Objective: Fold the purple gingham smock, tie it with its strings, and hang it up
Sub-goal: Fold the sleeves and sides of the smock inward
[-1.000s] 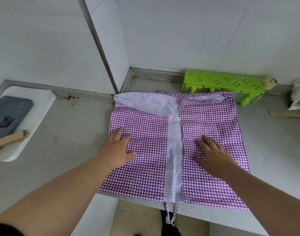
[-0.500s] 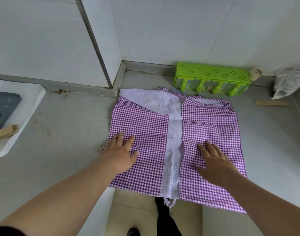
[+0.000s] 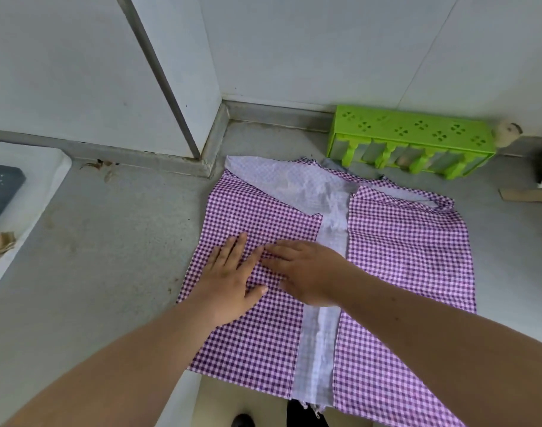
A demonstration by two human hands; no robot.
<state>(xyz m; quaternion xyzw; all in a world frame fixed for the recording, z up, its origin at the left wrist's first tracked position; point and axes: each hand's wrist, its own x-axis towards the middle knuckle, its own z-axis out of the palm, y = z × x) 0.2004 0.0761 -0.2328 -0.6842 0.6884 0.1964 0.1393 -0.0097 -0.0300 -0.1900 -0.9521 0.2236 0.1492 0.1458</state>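
Lengthwise, smock (image 3: 402, 241) neckline toward wall, hem over counter (image 3: 109, 241) edge

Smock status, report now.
Left hand and right hand flat on smock. Side flaps folded in, untied. Nothing on it.

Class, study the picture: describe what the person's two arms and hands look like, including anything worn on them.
Both forearms are bare, with no sleeves in view. The left hand and right hand carry no gloves, rings, watch or bracelet that the head view shows. Nothing is marked on either arm.
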